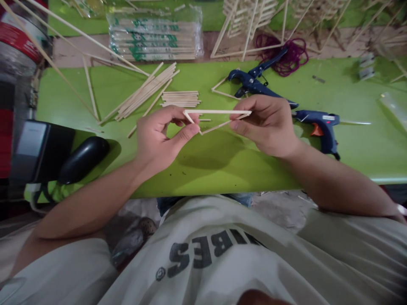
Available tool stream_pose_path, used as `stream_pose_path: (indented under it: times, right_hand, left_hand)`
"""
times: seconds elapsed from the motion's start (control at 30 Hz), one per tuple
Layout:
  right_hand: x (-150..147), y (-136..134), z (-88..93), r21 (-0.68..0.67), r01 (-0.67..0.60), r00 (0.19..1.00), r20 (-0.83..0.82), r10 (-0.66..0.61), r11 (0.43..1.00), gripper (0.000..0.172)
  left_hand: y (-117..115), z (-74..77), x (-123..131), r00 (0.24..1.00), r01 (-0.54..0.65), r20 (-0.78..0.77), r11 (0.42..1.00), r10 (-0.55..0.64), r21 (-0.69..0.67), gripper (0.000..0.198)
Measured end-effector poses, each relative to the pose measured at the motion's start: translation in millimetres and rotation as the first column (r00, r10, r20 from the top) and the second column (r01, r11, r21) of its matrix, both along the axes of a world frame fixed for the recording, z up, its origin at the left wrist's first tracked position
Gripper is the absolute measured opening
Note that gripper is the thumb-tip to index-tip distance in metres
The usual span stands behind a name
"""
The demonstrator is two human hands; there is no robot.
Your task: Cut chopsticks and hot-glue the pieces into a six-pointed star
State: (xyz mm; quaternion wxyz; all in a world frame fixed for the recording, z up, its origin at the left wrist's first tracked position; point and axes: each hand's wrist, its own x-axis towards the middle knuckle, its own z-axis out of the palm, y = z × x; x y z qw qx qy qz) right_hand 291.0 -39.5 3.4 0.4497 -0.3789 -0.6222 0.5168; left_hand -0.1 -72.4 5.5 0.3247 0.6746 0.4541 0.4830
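Between my two hands, a triangle of thin wooden sticks (218, 112) is held up over the green table. My left hand (162, 137) pinches its left side near the lower corner. With thumb and fingers, my right hand (265, 125) grips the right corner. Just beyond lies a small stack of short sticks (180, 98), partly behind my left fingers. A bundle of longer sticks (148, 91) rests to the left of that stack. Beyond my right hand are a blue cutter (254, 80) and a small angled stick piece (219, 90). A blue glue gun (322, 123) with an orange trigger lies to the right.
Packaged chopsticks (155, 38) lie at the back, with purple cord (286, 57) beside stick frameworks (251, 21). A large stick frame (90, 89) stands at the left. Near it are a black box (44, 148), a black mouse (84, 160) and a red-labelled bottle (19, 36).
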Motion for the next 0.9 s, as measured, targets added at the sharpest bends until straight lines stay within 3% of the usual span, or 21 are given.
stream_pose_path:
  times: [0.1, 0.27, 0.43, 0.67, 0.9]
  right_hand:
    - [-0.1, -1.5, 0.5, 0.059, 0.000, 1.000, -0.011, 0.001, 0.998, 0.045]
    - [-0.6, -3.1, 2.3, 0.078, -0.009, 1.000, -0.018, 0.010, 0.997, 0.038]
    - [1.2, -5.5, 3.8, 0.073, 0.013, 0.995, 0.097, -0.020, 0.997, 0.049]
    - [-1.6, -12.4, 1.3, 0.162, 0.051, 0.987, 0.140, -0.074, 0.986, 0.050]
    - [-2.1, -18.8, 4.1, 0.288, 0.034, 0.985, 0.152, -0.080, 0.957, 0.036]
  left_hand:
    - [-0.1, 2.2, 0.5, 1.000, -0.017, -0.007, 1.000, 0.017, 0.011, 0.049]
    - [1.0, -1.0, -0.3, 0.996, -0.013, 0.090, 0.994, 0.003, 0.104, 0.035]
    - [-1.3, -4.7, -1.9, 0.996, -0.084, -0.026, 0.992, 0.087, 0.095, 0.052]
    - [-1.0, -0.6, 2.2, 0.984, 0.009, 0.177, 0.998, -0.020, 0.066, 0.036]
    - [4.4, -2.7, -3.2, 0.980, 0.090, 0.174, 0.996, -0.092, 0.018, 0.057]
